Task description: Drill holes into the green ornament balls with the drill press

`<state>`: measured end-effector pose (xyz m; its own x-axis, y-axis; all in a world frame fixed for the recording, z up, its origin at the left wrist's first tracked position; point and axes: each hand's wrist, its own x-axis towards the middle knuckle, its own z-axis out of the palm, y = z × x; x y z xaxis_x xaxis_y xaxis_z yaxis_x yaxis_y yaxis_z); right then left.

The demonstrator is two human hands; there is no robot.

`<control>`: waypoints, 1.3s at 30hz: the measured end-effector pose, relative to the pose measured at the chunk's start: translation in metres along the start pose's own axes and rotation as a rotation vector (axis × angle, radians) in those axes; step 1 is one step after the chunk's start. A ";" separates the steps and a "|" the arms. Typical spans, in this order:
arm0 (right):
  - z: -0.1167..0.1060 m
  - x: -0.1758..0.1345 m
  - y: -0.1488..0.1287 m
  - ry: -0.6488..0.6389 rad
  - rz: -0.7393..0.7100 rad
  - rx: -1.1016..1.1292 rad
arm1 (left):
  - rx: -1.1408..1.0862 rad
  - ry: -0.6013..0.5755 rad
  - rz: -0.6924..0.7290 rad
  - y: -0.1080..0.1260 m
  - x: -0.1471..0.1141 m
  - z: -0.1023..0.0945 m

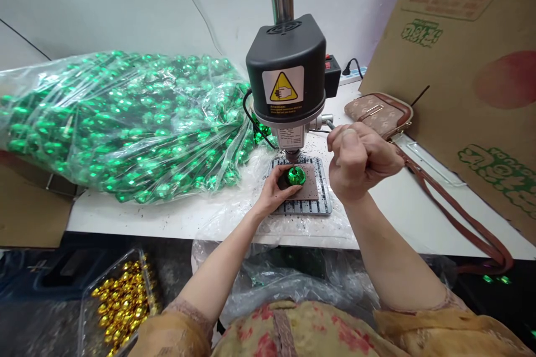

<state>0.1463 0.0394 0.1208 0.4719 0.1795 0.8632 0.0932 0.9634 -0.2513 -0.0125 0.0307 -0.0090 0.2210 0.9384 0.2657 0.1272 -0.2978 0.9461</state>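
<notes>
My left hand (277,188) grips a shiny green faceted bead (296,176) between thumb and fingers. The bead rests on a brown board (310,187) on the slotted metal base (324,201) of a small drill press (287,67). Directly over the bead is the chuck (292,155), and its bit meets the top of the bead; whether it has entered cannot be made out. To the right of the machine head, my right hand (355,159) is closed around the end of the feed lever (329,124).
A large clear bag of green beads (138,122) lies left of the machine. At the right are a brown purse (379,111) with a strap and a big cardboard box (473,67). Below the table edge, a clear bin (86,312) holds gold beads. Dark shavings surround the base.
</notes>
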 end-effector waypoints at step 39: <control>0.022 0.043 -0.008 -0.008 0.224 -0.178 | 0.780 -0.482 0.557 0.021 -0.166 -0.029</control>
<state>0.1469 0.0438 0.1698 0.4916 0.3865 0.7804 0.1401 0.8494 -0.5089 -0.0740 -0.1263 -0.0279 0.7752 0.5188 0.3604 0.4357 -0.8522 0.2897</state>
